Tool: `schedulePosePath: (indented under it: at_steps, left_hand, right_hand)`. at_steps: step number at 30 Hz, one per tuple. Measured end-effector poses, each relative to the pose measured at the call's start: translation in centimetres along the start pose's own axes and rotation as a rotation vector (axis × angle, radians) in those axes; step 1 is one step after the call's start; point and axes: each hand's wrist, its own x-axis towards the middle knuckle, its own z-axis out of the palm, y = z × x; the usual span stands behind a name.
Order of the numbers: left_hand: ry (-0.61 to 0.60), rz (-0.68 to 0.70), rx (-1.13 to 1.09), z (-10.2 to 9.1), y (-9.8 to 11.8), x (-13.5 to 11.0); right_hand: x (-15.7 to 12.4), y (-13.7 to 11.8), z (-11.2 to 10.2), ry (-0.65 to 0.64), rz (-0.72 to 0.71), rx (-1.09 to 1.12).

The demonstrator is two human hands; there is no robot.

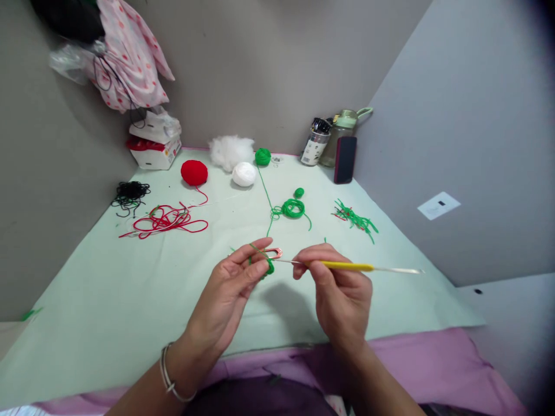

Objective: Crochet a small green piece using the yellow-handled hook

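My left hand (pixel 236 283) is closed in a pinch on a small green crochet piece (pixel 269 266) with a pink oval clip or marker (pixel 272 252) at its top. Green yarn runs from the piece up the table to a green yarn ball (pixel 262 156). My right hand (pixel 338 289) is closed on a crochet hook with a yellow handle (pixel 347 266), its metal tip pointing left into the green piece. A bracelet sits on my left wrist.
On the pale green cloth (pixel 108 300) lie a red yarn ball (pixel 194 172), loose red yarn (pixel 165 221), black yarn (pixel 129 193), a white ball (pixel 244 174), white stuffing (pixel 230 150), a green coil (pixel 293 208) and green scraps (pixel 355 219). A phone (pixel 345 159), jars and a box stand by the wall.
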Motion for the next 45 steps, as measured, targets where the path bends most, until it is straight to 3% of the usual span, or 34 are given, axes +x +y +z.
schedulePosePath:
  at_steps: [3,5,7,9,13,18,25,30,34,39,45]
  left_hand:
    - [0.02,0.133,0.057,0.4,-0.3,-0.1]
    - [-0.03,0.066,0.03,0.7,-0.4,-0.1]
    - [-0.066,-0.047,-0.025,0.7,-0.2,0.0]
    - [-0.051,-0.091,-0.051,0.5,0.1,0.2]
    - [-0.007,0.041,0.1,0.0,0.1,0.1]
    - [-0.019,0.147,0.294,-0.2,-0.4,-0.3]
    - [-0.022,0.138,0.245,-0.3,-0.3,-0.3]
    - [0.003,0.146,0.245,-0.2,-0.1,-0.2]
    - [0.0,0.148,0.269,-0.4,0.0,-0.4]
    - [0.0,0.175,0.323,-0.6,-0.2,-0.4]
    - [0.057,0.224,0.393,-0.1,0.1,-0.4]
  right_hand:
    - [-0.1,0.0,0.4,-0.028,-0.038,-0.055]
    - [-0.4,0.1,0.5,-0.05,-0.174,-0.226]
    - [-0.5,0.1,0.3,-0.029,-0.222,-0.283]
    - [-0.2,0.2,0.1,0.012,-0.134,-0.168]
    - [0.6,0.1,0.2,-0.01,0.058,0.136]
    - [0.6,0.5,0.5,-0.067,0.122,0.157]
    - [0.4,1.0,-0.1,-0.043,0.285,0.321]
    - [0.8,0.8,-0.2,-0.058,0.305,0.407]
    - [0.6,0.4,-0.5,-0.113,0.238,0.362]
    - [0.1,-0.1,-0.9,-0.097,0.065,0.123]
    - [-0.3,-0.2,-0.9,-0.178,-0.165,-0.072]
